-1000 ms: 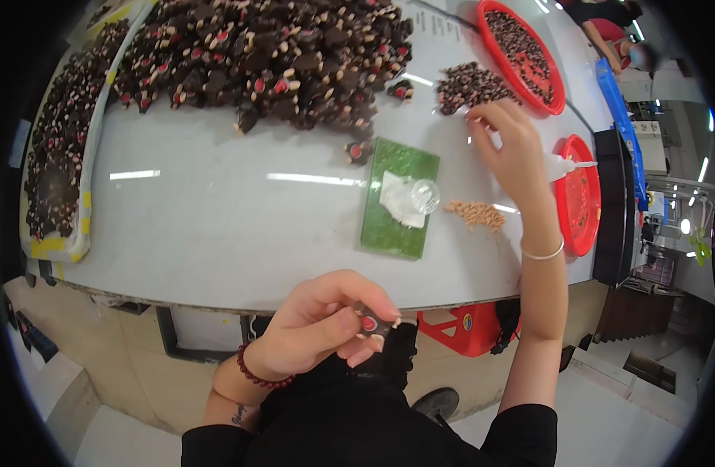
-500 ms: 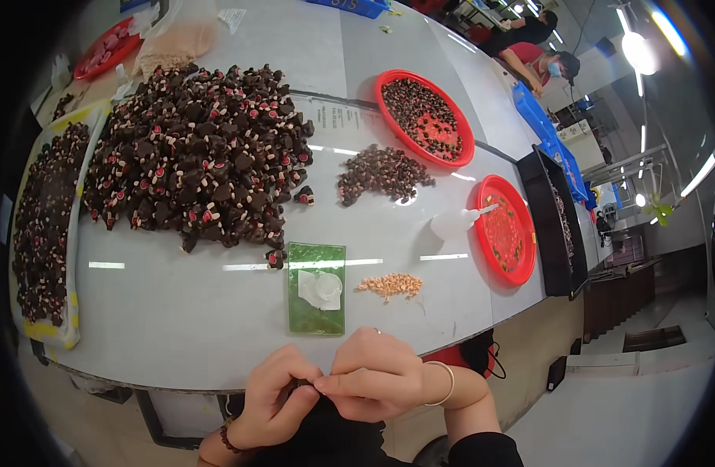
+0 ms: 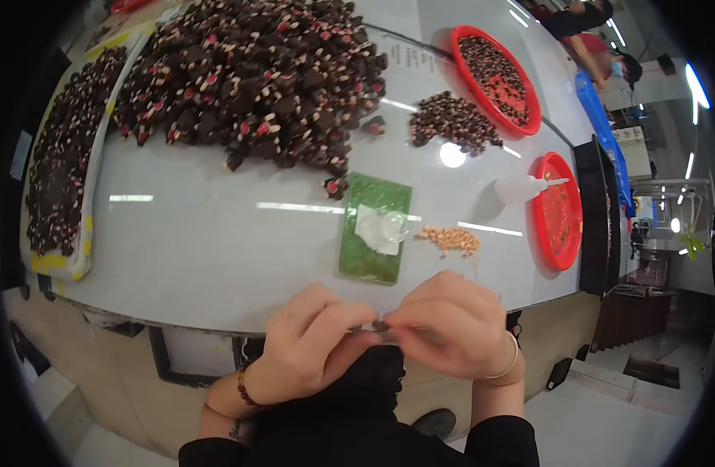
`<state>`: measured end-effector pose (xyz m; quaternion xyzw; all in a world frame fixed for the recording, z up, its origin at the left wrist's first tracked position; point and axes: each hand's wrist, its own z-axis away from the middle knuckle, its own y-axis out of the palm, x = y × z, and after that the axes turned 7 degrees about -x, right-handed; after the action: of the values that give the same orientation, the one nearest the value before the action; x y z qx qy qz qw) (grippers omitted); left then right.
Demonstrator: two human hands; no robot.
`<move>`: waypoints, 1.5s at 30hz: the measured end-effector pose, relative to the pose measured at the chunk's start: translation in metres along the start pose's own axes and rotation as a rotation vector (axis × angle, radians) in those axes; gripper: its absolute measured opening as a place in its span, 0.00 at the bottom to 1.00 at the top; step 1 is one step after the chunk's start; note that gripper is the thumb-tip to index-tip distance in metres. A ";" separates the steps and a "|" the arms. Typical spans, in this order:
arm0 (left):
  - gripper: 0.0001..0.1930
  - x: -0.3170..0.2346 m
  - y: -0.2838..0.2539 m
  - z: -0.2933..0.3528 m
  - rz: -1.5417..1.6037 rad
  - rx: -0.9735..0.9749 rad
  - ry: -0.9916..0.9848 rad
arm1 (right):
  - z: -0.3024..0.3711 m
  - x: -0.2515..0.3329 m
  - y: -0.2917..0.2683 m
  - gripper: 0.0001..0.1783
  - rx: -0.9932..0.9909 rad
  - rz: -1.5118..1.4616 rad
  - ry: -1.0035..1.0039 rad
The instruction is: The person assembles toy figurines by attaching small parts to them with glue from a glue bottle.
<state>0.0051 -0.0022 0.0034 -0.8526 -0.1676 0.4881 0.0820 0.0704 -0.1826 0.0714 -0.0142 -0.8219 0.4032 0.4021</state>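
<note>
My left hand and my right hand meet at the table's front edge, fingertips pinched together. Between them is a small dark piece, mostly covered by the fingers; its kind is too small to tell. Just beyond the hands lies a green rectangular slab bearing a white sheet and a small clear round dish. To its right is a little pile of tan bits. A big heap of dark brown pieces with pink and cream parts spreads behind on the left.
A white bottle with a thin nozzle stands by a red tray. Farther back are small dark pieces and another red tray. A long filled tray stands left, a black bin right. A co-worker sits far right.
My view has shifted, so the table things appear farther left and higher or right. My hands have drawn slightly apart at the wrists, fingertips still together, and the small dark piece now shows between them.
</note>
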 end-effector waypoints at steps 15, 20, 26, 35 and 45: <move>0.11 0.014 -0.016 0.015 1.089 -0.187 -0.552 | -0.003 -0.042 0.023 0.07 -0.321 0.298 0.082; 0.12 0.016 -0.014 0.015 1.227 -0.182 -0.628 | -0.002 -0.045 0.025 0.07 -0.346 0.308 0.079; 0.18 0.006 -0.015 0.008 1.191 -0.085 -0.688 | 0.003 -0.038 0.023 0.11 -0.390 0.158 0.080; 0.20 -0.003 -0.010 0.004 1.032 0.116 -0.709 | 0.015 -0.003 0.023 0.15 -0.291 0.066 -0.276; 0.15 -0.006 -0.006 0.000 0.659 0.108 -0.434 | 0.023 0.009 0.021 0.13 -0.233 0.329 -0.332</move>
<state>0.0014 0.0009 0.0095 -0.7322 0.1274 0.6652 -0.0715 0.0429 -0.1805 0.0552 -0.1274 -0.9042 0.3627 0.1863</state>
